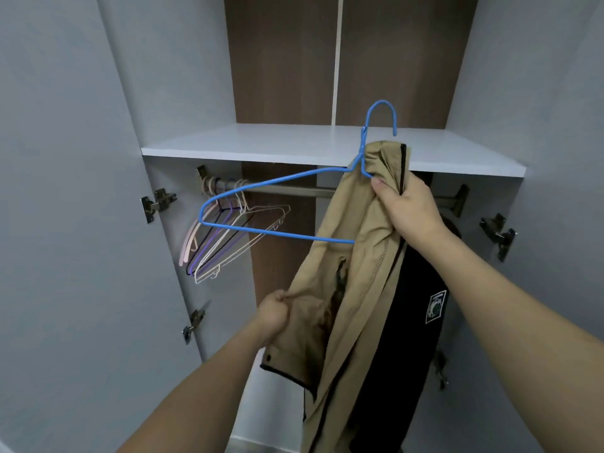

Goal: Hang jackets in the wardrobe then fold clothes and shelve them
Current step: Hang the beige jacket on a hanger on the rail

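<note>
tan jacket (356, 256) | crumpled, black-trimmed | half on blue hanger (261, 204)

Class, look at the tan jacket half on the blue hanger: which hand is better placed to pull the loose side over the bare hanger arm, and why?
The left hand: it already grips the tan jacket below the blue hanger's bare arm, while the right hand holds the collar.
</note>
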`<move>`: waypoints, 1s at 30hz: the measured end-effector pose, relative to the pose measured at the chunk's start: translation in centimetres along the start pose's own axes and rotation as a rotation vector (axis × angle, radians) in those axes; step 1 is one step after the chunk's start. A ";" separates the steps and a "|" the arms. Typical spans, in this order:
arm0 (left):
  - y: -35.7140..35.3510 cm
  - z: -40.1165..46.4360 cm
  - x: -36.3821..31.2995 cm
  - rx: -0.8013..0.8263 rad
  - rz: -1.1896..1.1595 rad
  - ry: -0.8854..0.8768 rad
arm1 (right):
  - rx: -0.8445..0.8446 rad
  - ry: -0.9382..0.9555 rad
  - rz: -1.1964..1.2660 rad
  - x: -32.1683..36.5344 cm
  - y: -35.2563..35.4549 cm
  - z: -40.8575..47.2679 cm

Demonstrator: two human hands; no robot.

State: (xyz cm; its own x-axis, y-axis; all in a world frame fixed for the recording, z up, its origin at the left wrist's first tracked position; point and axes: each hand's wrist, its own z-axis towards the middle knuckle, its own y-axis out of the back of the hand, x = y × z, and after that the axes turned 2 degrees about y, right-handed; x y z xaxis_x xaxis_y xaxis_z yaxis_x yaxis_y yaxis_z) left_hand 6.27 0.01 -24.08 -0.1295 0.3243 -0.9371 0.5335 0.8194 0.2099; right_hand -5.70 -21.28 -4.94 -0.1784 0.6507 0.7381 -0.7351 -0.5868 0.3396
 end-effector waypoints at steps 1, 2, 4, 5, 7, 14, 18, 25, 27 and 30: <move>1.0 0.1 -0.9 -0.108 -0.061 -0.015 | 0.000 0.003 -0.008 -0.5 0.7 -0.3; 2.3 0.0 -2.1 -0.179 -0.105 -0.020 | 0.001 -0.002 -0.017 -1.1 1.3 -0.5; 5.1 -0.3 -5.3 -0.208 -0.148 -0.047 | 0.016 -0.015 -0.079 -2.6 2.1 -0.8; 6.5 -0.4 -7.1 -0.173 -0.158 -0.067 | 0.022 -0.013 -0.142 -3.5 2.4 -0.9; 8.8 -1.5 -11.4 -0.099 -0.119 -0.074 | 0.033 -0.007 -0.260 -4.8 2.8 -1.3; 9.2 -5.7 -20.7 -0.021 0.013 -0.014 | 0.033 0.122 -0.616 -4.4 1.2 -2.1; 3.2 -7.6 -23.2 0.138 -0.094 -0.067 | 0.070 0.093 -0.543 -2.6 -1.8 -2.0; 4.4 -5.9 -22.9 -0.059 0.902 -0.673 | -0.014 -0.073 0.158 -1.6 -1.6 -0.6; 5.8 -5.4 -21.4 0.090 1.009 -0.604 | -0.020 -0.071 0.215 -2.0 -1.5 -0.3; 6.0 -4.3 -19.3 0.092 1.006 -0.731 | 0.024 -0.102 0.201 -2.5 -2.4 -0.7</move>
State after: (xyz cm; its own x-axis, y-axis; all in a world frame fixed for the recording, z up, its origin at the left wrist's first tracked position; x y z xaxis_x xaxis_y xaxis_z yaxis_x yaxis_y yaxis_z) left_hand 8.38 0.65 -3.59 0.8491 0.4250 -0.3138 0.1867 0.3144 0.9307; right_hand -3.90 -21.16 -8.04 -0.2517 0.4682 0.8470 -0.6751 -0.7120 0.1929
